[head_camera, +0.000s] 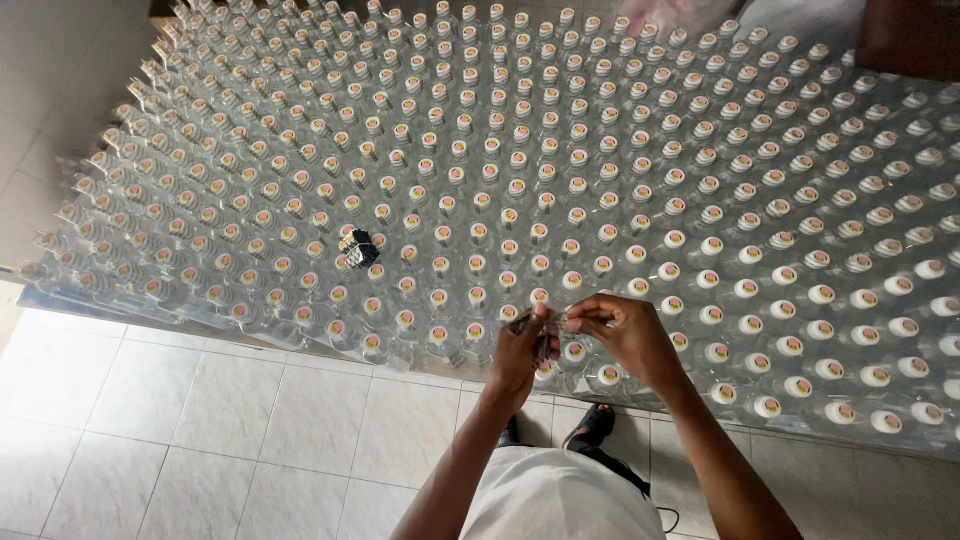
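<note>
Several rows of clear bottles (520, 160) with white caps stand packed together on a table, filling most of the head view. My left hand (520, 350) and my right hand (625, 330) meet at the table's near edge, over the front row of bottles. Between their fingertips they pinch a small dark, partly clear piece (545, 325); what it is I cannot tell. Both hands have their fingers curled around it. A little heap of small dark and shiny pieces (357, 247) rests on the bottle tops to the left of my hands.
The table's near edge (250, 335) runs from left to right below the bottles. White floor tiles (200, 430) lie beneath, with my dark sandal (595, 425) under the table edge. A dark brown object (910, 35) sits at the far right corner.
</note>
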